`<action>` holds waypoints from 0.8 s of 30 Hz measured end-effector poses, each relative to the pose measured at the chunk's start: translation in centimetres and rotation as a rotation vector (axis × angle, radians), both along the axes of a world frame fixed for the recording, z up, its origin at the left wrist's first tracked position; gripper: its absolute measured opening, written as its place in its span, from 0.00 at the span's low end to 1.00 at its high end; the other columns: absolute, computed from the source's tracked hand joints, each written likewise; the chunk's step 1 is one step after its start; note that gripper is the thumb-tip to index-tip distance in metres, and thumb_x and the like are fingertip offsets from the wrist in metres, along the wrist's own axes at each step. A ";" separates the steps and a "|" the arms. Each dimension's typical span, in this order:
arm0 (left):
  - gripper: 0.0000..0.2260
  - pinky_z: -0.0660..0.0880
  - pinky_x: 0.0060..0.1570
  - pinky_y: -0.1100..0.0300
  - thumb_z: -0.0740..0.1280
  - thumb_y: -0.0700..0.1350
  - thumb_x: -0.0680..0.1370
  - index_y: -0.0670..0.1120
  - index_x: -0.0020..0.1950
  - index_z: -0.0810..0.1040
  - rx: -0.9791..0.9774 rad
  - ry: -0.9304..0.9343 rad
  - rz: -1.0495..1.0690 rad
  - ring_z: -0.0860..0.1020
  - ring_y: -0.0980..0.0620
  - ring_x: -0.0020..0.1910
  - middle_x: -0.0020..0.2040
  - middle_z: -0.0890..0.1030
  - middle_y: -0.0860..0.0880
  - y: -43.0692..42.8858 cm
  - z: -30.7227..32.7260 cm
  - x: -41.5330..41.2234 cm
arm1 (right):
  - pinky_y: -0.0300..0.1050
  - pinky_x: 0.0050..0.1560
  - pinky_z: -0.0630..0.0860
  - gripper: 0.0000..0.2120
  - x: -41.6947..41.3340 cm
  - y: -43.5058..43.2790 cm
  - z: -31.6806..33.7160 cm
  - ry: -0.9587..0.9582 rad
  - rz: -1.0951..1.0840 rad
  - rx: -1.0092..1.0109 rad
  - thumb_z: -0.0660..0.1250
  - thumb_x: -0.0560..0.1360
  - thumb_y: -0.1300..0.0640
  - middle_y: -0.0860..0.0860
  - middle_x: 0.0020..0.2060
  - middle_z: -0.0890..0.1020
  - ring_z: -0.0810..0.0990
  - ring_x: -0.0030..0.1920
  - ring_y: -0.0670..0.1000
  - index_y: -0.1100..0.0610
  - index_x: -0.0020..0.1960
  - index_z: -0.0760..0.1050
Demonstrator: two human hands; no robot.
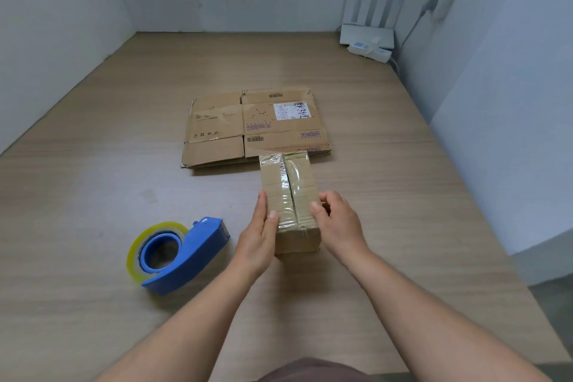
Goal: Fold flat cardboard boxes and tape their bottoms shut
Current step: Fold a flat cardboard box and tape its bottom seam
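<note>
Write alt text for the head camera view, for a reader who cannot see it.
A left hand and a right hand grip a small cardboard box by its sides on a wooden surface, thumbs on its top, whose seam is taped. A blue tape dispenser lies to its left; flattened cardboard boxes lie behind it.

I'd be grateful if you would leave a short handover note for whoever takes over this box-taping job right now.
Left hand: holds the small box by its left side, thumb on top.
Right hand: grips its right side.
Tape dispenser: on the table, left of the box, untouched.
Done: this box is folded, clear tape along its seam.
Left: set it aside; fold and tape the flat boxes stacked behind.
</note>
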State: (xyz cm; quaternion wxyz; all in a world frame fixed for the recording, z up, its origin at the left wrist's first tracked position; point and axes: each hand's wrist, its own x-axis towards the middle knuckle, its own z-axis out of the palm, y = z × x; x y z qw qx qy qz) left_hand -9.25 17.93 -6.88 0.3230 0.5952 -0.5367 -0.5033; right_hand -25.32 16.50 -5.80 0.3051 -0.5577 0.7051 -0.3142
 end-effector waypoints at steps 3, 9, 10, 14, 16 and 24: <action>0.25 0.63 0.67 0.60 0.53 0.56 0.82 0.63 0.76 0.43 0.014 -0.080 -0.138 0.66 0.55 0.70 0.72 0.62 0.61 -0.6 0.5 1.5 | 0.44 0.46 0.70 0.15 -1.4 -0.3 0.8 0.011 0.122 0.059 0.61 0.78 0.46 0.49 0.47 0.80 0.78 0.52 0.54 0.52 0.61 0.73; 0.36 0.71 0.50 0.60 0.57 0.66 0.76 0.65 0.74 0.35 -0.247 -0.726 -0.518 0.77 0.50 0.57 0.71 0.70 0.53 -1.8 1.4 2.9 | 0.51 0.57 0.71 0.51 -1.9 -0.8 1.7 0.623 0.543 0.122 0.53 0.59 0.18 0.49 0.69 0.70 0.71 0.66 0.53 0.40 0.75 0.45; 0.35 0.71 0.51 0.60 0.56 0.67 0.76 0.64 0.76 0.39 -0.300 -0.790 -0.517 0.75 0.50 0.60 0.72 0.70 0.54 -2.0 1.3 3.0 | 0.50 0.59 0.71 0.48 -2.0 -0.9 1.5 0.644 0.585 0.105 0.55 0.64 0.22 0.50 0.69 0.69 0.71 0.66 0.54 0.42 0.76 0.45; 0.35 0.69 0.48 0.60 0.55 0.67 0.76 0.61 0.77 0.42 -0.385 -0.925 -0.551 0.75 0.50 0.60 0.68 0.73 0.53 -2.6 0.5 3.8 | 0.49 0.60 0.71 0.39 -2.8 -0.5 1.1 0.663 0.702 0.065 0.58 0.75 0.35 0.54 0.68 0.70 0.71 0.65 0.56 0.48 0.78 0.44; 0.34 0.70 0.52 0.59 0.55 0.65 0.78 0.62 0.77 0.40 -0.381 -0.927 -0.572 0.74 0.50 0.60 0.69 0.73 0.52 -2.6 0.2 4.1 | 0.50 0.59 0.71 0.36 -3.2 -0.1 1.2 0.673 0.743 0.045 0.57 0.78 0.39 0.55 0.67 0.70 0.72 0.63 0.57 0.49 0.78 0.43; 0.31 0.71 0.56 0.61 0.55 0.59 0.81 0.67 0.68 0.30 -0.321 -0.737 -0.580 0.77 0.51 0.58 0.70 0.71 0.54 -1.6 0.3 4.5 | 0.47 0.64 0.68 0.32 -4.0 0.6 2.2 0.548 0.809 0.119 0.57 0.81 0.49 0.53 0.72 0.68 0.71 0.66 0.56 0.47 0.78 0.41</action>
